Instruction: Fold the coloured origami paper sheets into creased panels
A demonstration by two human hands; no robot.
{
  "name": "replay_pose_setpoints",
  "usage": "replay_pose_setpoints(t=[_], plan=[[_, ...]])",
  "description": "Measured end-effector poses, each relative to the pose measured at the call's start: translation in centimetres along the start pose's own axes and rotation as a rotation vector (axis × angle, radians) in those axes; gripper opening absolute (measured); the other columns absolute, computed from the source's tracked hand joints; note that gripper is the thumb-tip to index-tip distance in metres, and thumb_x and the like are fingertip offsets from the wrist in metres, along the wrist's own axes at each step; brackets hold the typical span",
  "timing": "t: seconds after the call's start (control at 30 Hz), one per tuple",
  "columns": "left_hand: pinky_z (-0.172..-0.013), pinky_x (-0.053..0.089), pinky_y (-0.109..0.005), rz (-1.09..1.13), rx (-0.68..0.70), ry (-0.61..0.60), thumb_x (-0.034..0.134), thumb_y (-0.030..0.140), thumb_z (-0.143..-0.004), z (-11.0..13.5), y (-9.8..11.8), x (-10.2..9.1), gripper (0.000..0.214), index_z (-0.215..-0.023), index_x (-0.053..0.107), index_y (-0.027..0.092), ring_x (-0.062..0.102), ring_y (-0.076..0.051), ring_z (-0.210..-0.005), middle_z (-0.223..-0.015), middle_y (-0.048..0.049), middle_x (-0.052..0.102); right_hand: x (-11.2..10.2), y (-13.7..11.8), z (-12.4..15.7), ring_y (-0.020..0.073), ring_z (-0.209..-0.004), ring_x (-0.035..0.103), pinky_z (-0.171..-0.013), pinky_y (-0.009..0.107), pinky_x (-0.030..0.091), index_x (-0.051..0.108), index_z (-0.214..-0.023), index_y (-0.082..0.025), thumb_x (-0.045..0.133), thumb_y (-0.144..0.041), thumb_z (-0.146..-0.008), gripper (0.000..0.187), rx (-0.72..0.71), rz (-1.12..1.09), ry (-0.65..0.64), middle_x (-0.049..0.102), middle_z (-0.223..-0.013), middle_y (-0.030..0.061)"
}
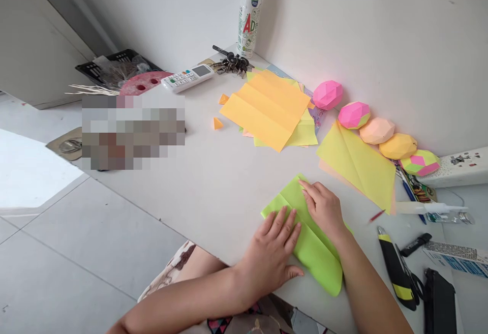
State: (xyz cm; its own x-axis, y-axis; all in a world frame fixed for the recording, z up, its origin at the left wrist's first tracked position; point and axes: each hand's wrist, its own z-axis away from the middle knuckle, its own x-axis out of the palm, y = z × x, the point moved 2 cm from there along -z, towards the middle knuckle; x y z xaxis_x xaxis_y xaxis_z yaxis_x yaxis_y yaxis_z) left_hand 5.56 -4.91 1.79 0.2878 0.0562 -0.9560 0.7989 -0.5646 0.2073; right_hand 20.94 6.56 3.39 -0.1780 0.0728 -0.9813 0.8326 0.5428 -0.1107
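A bright green sheet of paper, partly folded over with crease lines, lies at the table's near edge. My left hand rests flat on its near side, fingers spread and thumb out. At the paper's far edge is my right hand, its fingers curled and the index fingertip pressing on the fold near the top corner. The undersides of its fingers are hidden. Just beyond the right hand lie a creased yellow sheet and a peach sheet partly under it.
A stack of coloured paper topped by an orange sheet lies farther back. Along the wall sit several faceted paper balls, one pink. A remote, keys and bottle stand behind. A utility knife lies right.
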Motion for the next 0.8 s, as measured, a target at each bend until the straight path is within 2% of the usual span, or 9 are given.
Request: replay_pose_setpoints(t=[0.2, 0.37, 0.8], plan=[[-0.111, 0.009, -0.056, 0.044, 0.011, -0.022, 0.023, 0.071, -0.089, 0.01, -0.35, -0.42, 0.078, -0.136, 0.049, 0.015, 0.025, -0.034, -0.139, -0.148, -0.0126, 0.039, 0.09, 0.08, -0.12, 0.0119, -0.059, 0.045, -0.054, 0.022, 0.035, 0.061, -0.126, -0.025, 0.037, -0.007, -0.090, 0.047, -0.060, 0.079, -0.052, 0.052, -0.069, 0.0010], [-0.112, 0.004, -0.058, 0.075, 0.012, -0.010, 0.027, 0.073, -0.087, -0.03, -0.38, -0.50, 0.080, -0.135, 0.052, 0.014, 0.022, -0.035, -0.140, -0.147, -0.0129, 0.041, 0.05, 0.04, -0.20, 0.0120, -0.057, 0.041, -0.053, 0.022, 0.032, 0.060, -0.128, -0.025, 0.037, 0.000, -0.085, 0.054, -0.090, 0.102, -0.065, 0.048, -0.067, 0.0003], [-0.112, 0.005, -0.060, 0.090, 0.028, -0.031, 0.028, 0.075, -0.085, 0.13, -0.41, -0.11, 0.083, -0.136, 0.049, 0.013, 0.016, -0.037, -0.142, -0.149, -0.0141, 0.037, 0.11, 0.02, -0.28, 0.0121, -0.058, 0.043, -0.054, 0.023, 0.035, 0.056, -0.131, -0.022, 0.035, -0.004, -0.088, 0.051, -0.081, 0.116, -0.106, 0.048, -0.069, 0.0009]])
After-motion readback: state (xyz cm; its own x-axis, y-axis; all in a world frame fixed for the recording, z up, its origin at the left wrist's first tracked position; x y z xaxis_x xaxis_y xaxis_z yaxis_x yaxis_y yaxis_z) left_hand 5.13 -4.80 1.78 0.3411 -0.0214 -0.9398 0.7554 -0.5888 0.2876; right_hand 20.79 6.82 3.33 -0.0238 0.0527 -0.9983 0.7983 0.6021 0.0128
